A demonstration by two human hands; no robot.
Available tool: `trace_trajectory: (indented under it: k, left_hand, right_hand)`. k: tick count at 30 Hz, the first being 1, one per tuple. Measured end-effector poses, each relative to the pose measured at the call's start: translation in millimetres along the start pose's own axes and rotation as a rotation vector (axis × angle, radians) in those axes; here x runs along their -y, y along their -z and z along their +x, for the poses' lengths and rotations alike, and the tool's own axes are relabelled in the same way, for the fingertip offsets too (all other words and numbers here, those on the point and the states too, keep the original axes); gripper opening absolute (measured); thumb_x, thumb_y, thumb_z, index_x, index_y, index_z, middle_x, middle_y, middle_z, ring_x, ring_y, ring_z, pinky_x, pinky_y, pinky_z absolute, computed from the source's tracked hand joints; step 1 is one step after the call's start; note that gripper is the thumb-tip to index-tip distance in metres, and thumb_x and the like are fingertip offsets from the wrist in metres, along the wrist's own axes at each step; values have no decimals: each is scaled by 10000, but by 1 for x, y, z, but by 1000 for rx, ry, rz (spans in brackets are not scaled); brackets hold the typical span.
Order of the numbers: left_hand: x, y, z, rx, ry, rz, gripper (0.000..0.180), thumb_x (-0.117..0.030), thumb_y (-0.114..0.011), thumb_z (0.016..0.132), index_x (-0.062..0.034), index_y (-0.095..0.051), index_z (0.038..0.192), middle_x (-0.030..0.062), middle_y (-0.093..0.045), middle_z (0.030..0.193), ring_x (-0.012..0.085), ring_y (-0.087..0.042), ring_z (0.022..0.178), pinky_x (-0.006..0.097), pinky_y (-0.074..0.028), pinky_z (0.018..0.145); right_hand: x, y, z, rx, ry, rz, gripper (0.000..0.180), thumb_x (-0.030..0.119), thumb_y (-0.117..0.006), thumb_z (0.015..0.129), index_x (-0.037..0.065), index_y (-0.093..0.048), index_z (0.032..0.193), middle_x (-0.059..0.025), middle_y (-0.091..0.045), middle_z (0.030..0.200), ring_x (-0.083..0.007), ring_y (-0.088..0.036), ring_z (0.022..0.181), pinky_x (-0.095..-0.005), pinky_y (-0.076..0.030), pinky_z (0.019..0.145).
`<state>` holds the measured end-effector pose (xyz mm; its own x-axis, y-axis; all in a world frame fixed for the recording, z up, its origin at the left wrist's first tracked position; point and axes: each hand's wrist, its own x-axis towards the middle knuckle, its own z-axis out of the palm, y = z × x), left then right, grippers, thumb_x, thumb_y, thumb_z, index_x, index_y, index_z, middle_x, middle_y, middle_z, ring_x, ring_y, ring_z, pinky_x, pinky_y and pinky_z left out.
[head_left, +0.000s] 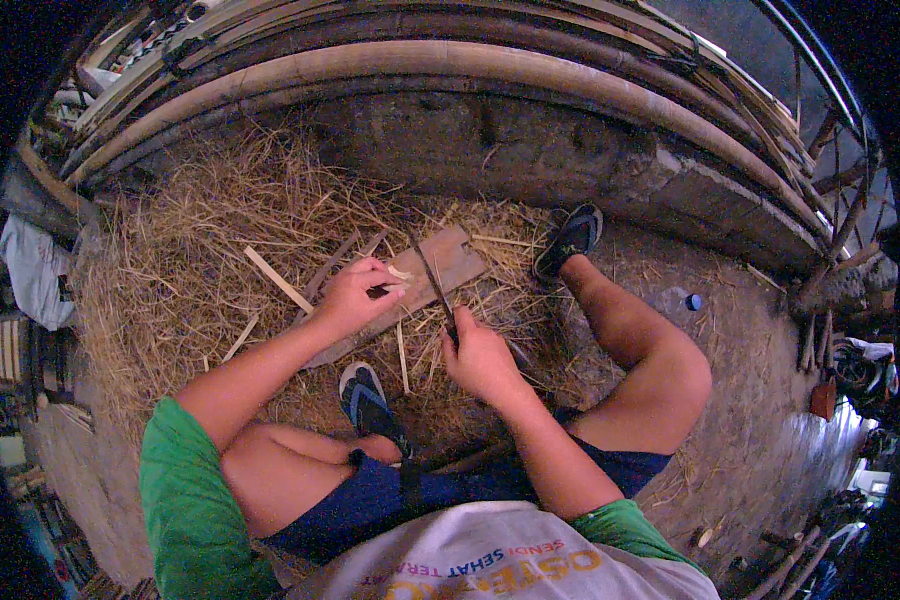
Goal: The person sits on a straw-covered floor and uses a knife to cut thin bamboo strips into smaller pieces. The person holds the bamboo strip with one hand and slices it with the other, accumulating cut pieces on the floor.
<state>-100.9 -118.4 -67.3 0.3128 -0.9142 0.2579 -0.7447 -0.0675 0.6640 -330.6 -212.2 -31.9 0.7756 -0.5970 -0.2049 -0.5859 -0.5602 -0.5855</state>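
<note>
In my right hand is the dark handle of a long-bladed knife. Its narrow blade points away from me, over a flat wooden board that lies slantwise on straw. My left hand is above the board, left of the blade, its fingers closed on a small pale piece of wood. The piece's full shape is partly hidden by the fingers. Blade and piece look close together; whether they touch I cannot tell.
Dry straw is heaped to the left, with pale wooden strips on it. Long bamboo poles run along a low concrete wall at the back. A blue cap lies on the floor at right. My shoes flank the board.
</note>
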Motion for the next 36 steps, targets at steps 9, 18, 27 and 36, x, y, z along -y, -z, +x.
trace_trajectory:
  k: [9,18,27,36]
  left_hand:
    - [-1,-6,-2,81,-63,-88,251,-214,-789,796,-39,-732,966,116,-668,961,272,-666,890,360,-534,797]
    - [-7,-5,4,-47,29,-90,232,-202,-801,794,-23,-730,924,114,-674,919,264,-667,872,357,-531,778]
    - [-2,-6,3,-51,30,-97,217,-175,-809,775,-15,-709,882,116,-670,896,266,-663,846,360,-526,755]
    - [-1,-7,2,-35,55,-88,206,-162,-791,780,-10,-702,888,120,-663,901,273,-660,841,362,-527,764]
  right_hand:
    - [-11,-10,-1,31,-13,-39,322,244,-574,951,5,-458,1132,-301,-664,865,-497,-651,825,-570,-530,750]
    - [0,-7,-4,-4,44,37,352,208,-587,946,-7,-448,1187,-317,-652,935,-495,-646,863,-560,-522,766]
    - [7,-6,-5,26,64,23,368,199,-588,942,-15,-453,1210,-307,-636,995,-501,-635,892,-562,-521,781]
    - [9,-5,-5,25,73,-6,370,221,-579,950,-18,-459,1207,-302,-631,1003,-499,-638,886,-560,-524,780]
